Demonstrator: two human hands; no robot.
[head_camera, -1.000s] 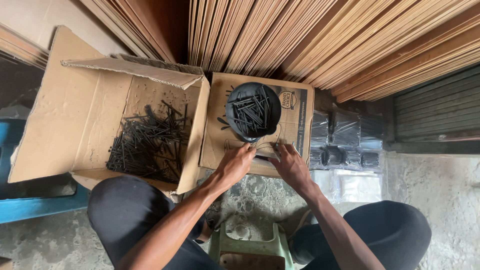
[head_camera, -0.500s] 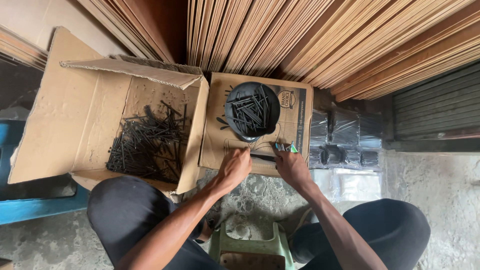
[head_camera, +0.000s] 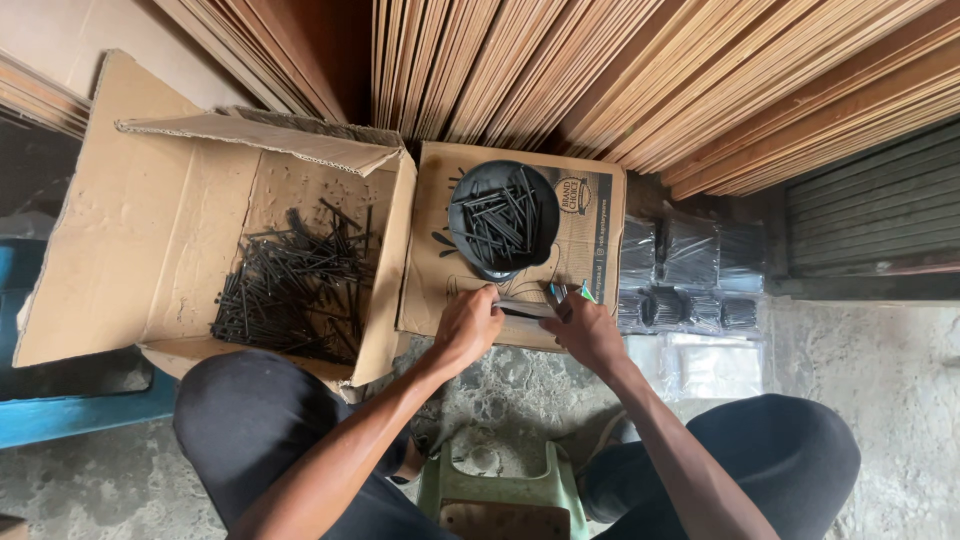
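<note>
Seated on a green stool (head_camera: 500, 495), I look down at my two hands meeting over a flat cardboard sheet (head_camera: 590, 215). My left hand (head_camera: 468, 325) and right hand (head_camera: 585, 330) each pinch one end of a small clear packet of black nails (head_camera: 527, 307), just below a round black bowl of nails (head_camera: 503, 218). I judge the packet stiff, small yet weighty, its film slippery and easily pierced; the ends seem safest. An open carton of loose nails (head_camera: 290, 285) sits to the left.

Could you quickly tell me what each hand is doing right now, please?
Left hand: closed on one end of a small clear packet.
Right hand: closed on the packet's other end.
</note>
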